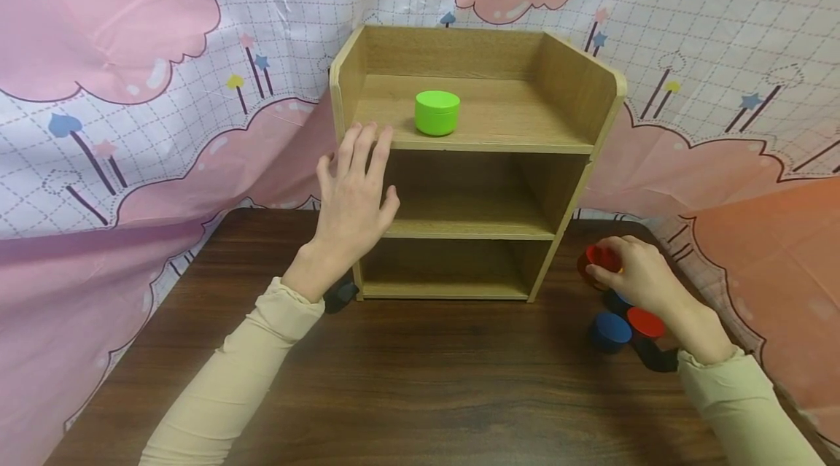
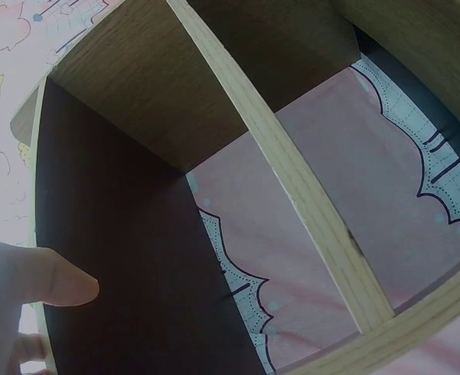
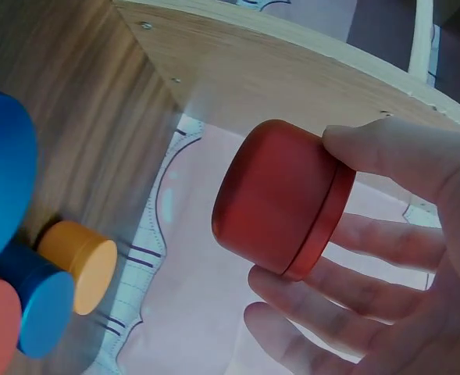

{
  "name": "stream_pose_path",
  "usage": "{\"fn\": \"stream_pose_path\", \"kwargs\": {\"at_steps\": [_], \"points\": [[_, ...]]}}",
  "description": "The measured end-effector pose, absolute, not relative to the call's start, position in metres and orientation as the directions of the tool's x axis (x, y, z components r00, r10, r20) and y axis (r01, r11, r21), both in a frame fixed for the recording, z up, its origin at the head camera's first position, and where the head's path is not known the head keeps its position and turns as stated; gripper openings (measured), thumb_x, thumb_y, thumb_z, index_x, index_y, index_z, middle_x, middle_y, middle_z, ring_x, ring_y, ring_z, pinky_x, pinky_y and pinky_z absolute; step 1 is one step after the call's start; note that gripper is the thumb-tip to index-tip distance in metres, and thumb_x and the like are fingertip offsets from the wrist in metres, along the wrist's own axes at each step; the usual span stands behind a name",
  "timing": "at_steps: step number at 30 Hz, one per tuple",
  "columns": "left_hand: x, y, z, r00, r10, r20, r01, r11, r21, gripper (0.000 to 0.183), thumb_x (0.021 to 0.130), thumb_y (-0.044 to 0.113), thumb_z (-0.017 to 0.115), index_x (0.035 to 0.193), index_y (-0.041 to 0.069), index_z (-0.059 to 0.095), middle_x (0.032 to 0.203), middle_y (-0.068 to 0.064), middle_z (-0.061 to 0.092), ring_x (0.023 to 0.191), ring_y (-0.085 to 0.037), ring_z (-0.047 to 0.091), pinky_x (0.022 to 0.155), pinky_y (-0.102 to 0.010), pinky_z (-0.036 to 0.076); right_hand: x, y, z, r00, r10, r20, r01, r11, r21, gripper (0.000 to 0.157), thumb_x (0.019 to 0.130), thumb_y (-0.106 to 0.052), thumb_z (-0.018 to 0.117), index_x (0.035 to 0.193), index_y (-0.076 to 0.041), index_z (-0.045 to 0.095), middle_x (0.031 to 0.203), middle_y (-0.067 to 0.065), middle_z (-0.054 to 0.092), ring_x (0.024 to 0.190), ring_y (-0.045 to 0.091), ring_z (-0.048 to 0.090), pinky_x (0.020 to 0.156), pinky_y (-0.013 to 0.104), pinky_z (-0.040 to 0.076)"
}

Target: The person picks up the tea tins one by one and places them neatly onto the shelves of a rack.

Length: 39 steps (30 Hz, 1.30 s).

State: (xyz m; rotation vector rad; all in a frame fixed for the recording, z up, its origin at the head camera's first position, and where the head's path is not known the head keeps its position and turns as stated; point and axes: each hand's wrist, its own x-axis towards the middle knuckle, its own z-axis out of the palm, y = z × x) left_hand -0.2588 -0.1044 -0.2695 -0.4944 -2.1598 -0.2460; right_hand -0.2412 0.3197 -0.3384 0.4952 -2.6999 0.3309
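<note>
My right hand (image 1: 642,273) grips a small round red tin (image 3: 280,199) between thumb and fingers, holding it up above the table's right side. Close under that hand stand a blue tin (image 1: 610,333), another red tin (image 1: 646,322), a second blue tin (image 3: 46,312) and an orange tin (image 3: 85,262). My left hand (image 1: 354,196) has its fingers spread at the front left of a wooden shelf (image 1: 459,231), holding nothing. Whether its fingertips touch the shelf's top board is unclear. A bright green tin (image 1: 437,114) sits on the top board, right of the left fingertips.
The shelf has a raised back and sides around its top, with two compartments below. It stands on a dark wooden table (image 1: 420,378). A patterned cloth (image 1: 230,138) hangs behind and along both sides.
</note>
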Motion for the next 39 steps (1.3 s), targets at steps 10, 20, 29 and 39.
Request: {"fn": "stream_pose_path", "kwargs": {"at_steps": [10,20,29,39], "points": [[-0.26,-0.104,-0.27,-0.528,0.259,0.809,0.432,0.902,-0.007,0.076,0.081,0.018,0.064,0.149,0.01,0.03,0.149,-0.011,0.035,0.142,-0.029,0.025,0.097,-0.057,0.031,-0.241,0.315,-0.322,-0.854,-0.286,0.434,-0.382,0.911,-0.152,0.041,0.08,-0.018,0.074,0.108,0.008,0.063,0.096,0.026,0.065,0.077,0.033,0.061,0.06,0.038,0.046],[-0.26,-0.104,-0.269,-0.52,0.258,0.814,0.431,0.902,-0.011,0.075,0.081,0.017,0.064,0.148,0.01,0.032,0.149,-0.011,0.036,0.142,-0.029,0.026,0.097,-0.058,0.032,-0.238,0.313,-0.303,-0.842,-0.297,0.451,-0.397,0.906,-0.145,0.04,0.079,-0.018,0.076,0.107,0.008,0.063,0.093,0.023,0.066,0.074,0.029,0.059,0.059,0.035,0.046],[-0.26,-0.103,-0.27,-0.521,0.253,0.815,0.435,0.9,-0.001,0.077,0.079,0.016,0.067,0.148,0.01,0.032,0.149,-0.011,0.036,0.142,-0.029,0.026,0.097,-0.057,0.031,-0.236,0.311,-0.287,-0.827,-0.307,0.47,-0.408,0.904,-0.127,0.037,0.079,-0.018,0.075,0.107,0.004,0.064,0.091,0.021,0.066,0.072,0.027,0.056,0.059,0.034,0.042],[-0.26,-0.104,-0.269,-0.53,0.257,0.808,0.431,0.902,-0.004,0.074,0.082,0.018,0.063,0.148,0.01,0.031,0.149,-0.011,0.036,0.142,-0.028,0.025,0.098,-0.057,0.03,-0.231,0.304,-0.27,-0.792,-0.317,0.522,-0.426,0.899,-0.1,0.036,0.076,-0.015,0.078,0.105,0.003,0.066,0.092,0.019,0.068,0.076,0.028,0.06,0.064,0.039,0.048]]}}
